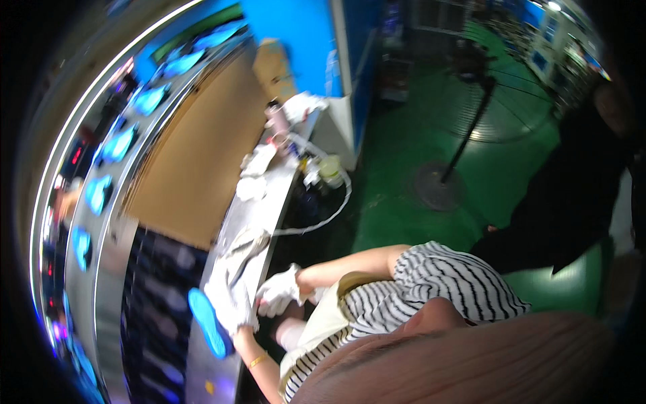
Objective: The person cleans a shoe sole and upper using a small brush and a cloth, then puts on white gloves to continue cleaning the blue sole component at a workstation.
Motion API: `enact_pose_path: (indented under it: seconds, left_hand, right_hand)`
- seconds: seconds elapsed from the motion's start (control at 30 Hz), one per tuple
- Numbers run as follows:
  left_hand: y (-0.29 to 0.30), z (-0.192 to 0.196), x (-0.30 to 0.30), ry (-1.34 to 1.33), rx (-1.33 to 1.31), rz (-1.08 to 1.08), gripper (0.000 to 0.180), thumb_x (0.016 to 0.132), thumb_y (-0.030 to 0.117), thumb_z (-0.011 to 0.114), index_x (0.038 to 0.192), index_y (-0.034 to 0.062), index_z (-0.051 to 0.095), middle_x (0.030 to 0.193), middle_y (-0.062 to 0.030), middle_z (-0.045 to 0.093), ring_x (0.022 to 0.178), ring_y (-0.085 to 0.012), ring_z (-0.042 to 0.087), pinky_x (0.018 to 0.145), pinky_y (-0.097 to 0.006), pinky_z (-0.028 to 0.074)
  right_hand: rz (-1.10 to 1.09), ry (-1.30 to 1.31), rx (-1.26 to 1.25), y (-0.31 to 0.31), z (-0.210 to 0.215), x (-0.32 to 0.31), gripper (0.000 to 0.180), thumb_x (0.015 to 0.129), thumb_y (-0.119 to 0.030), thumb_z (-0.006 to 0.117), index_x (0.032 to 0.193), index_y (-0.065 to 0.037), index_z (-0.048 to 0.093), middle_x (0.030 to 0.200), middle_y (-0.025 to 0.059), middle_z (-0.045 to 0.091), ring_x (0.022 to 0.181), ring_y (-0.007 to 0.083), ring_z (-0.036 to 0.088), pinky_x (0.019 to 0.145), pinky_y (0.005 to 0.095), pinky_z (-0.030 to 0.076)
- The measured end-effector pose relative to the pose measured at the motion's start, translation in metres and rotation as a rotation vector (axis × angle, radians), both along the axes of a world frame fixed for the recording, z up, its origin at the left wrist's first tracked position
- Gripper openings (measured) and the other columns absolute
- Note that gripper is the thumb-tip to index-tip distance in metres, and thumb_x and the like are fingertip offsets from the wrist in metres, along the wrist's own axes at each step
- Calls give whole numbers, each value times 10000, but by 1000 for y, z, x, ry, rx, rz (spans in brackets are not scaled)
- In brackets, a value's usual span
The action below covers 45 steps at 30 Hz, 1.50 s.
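Observation:
My left hand (231, 305), in a white glove, is low over the metal bench, right beside a blue shoe sole (209, 323). Motion smears its fingers, so their grip cannot be told. A blurred grey-white thing (247, 250) lies on the bench just beyond that hand. To the right, at the bench's near edge, my right hand (280, 292) is gloved in white too, its fingers curled in. A small reddish spot shows at its fingertips; what they hold, if anything, is too small to make out.
A large sheet of cardboard (195, 148) stands along the bench. Behind it, several blue soles (99, 194) lie on a conveyor (111, 229). White cloths (259, 161), a pink bottle (276, 118) and a white hose (328, 222) are farther along. A fan (441, 185) stands on the green floor; a dark-clothed person (568, 195) is at right.

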State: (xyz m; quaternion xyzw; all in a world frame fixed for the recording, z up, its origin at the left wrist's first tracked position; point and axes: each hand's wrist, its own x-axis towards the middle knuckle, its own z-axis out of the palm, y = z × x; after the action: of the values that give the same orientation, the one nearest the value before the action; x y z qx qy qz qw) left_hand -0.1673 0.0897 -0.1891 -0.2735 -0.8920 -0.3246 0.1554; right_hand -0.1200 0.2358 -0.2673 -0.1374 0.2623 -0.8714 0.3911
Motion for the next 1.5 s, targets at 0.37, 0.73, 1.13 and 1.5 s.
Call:
enact_pose_path:
  seconds: [0.37, 0.73, 1.13, 1.5]
  left_hand:
    - [-41, -64, 26, -165, -198, 145, 548, 790, 313, 604, 1258, 68, 455, 1192, -164, 536, 1100, -321, 507, 951, -382, 382]
    - [-72, -126, 32, -193, -452, 270, 632, 727, 339, 637, 1251, 59, 422, 1341, -180, 375, 1265, -406, 284, 1069, -444, 210]
    - [-74, -121, 43, -114, -520, 293, 732, 674, 331, 685, 1280, 62, 374, 1339, -158, 340, 1271, -353, 263, 1064, -440, 201]
    - [-72, -129, 50, -96, -547, 323, 776, 670, 363, 674, 1313, 68, 355, 1350, -158, 344, 1265, -343, 275, 1072, -442, 192]
  right_hand:
    - [-259, -430, 113, 79, -53, -29, 254, 934, -257, 353, 730, -117, 410, 577, -38, 376, 434, 68, 360, 395, 191, 336]
    - [-432, -542, 224, 116, -98, -47, 255, 917, -383, 466, 1033, -165, 530, 700, 7, 577, 408, 70, 463, 286, 188, 309]
    - [-479, -499, 207, 108, -46, -32, 223, 946, -291, 408, 1103, -142, 460, 859, 71, 595, 449, 88, 477, 318, 165, 403]
    - [-505, -167, 46, 98, 11, -25, 260, 910, -212, 506, 1138, -90, 485, 899, 109, 558, 627, 153, 513, 468, 197, 463]
